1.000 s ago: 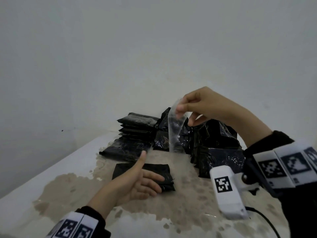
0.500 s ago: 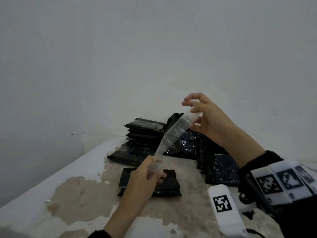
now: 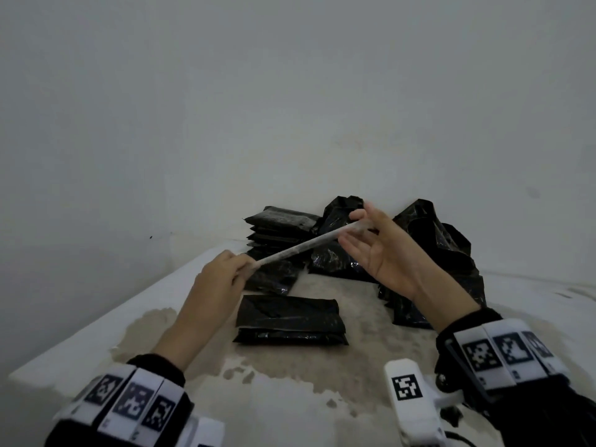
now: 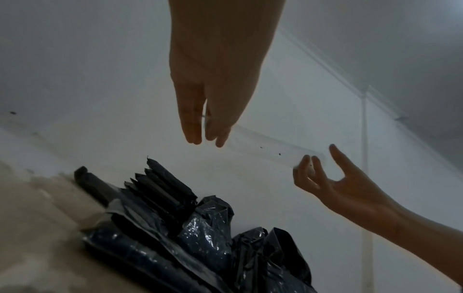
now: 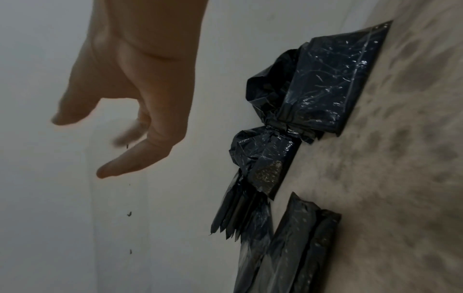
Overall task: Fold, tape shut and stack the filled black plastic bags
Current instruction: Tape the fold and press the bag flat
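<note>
A clear tape strip (image 3: 309, 245) is stretched slantwise in the air between my two hands. My left hand (image 3: 248, 266) pinches its lower left end and my right hand (image 3: 361, 225) pinches its upper right end, the other fingers spread. Below the strip a folded black bag (image 3: 290, 319) lies flat on the table. The left wrist view shows the tape strip (image 4: 270, 145) running from my left hand (image 4: 205, 136) across to my right hand (image 4: 309, 164). In the right wrist view the tape strip (image 5: 117, 198) hangs down from my right hand (image 5: 125, 136).
A stack of folded black bags (image 3: 280, 229) stands at the back against the wall. Crumpled filled bags (image 3: 435, 253) are heaped at the back right, with another (image 3: 335, 256) in the middle. The white table (image 3: 274, 391) has a brown stained patch; its left edge (image 3: 96, 327) runs diagonally.
My left hand lifted off the folded bag and took the strip's free lower end. The strip, which hung from my right hand, is now pulled taut and lies flatter.
</note>
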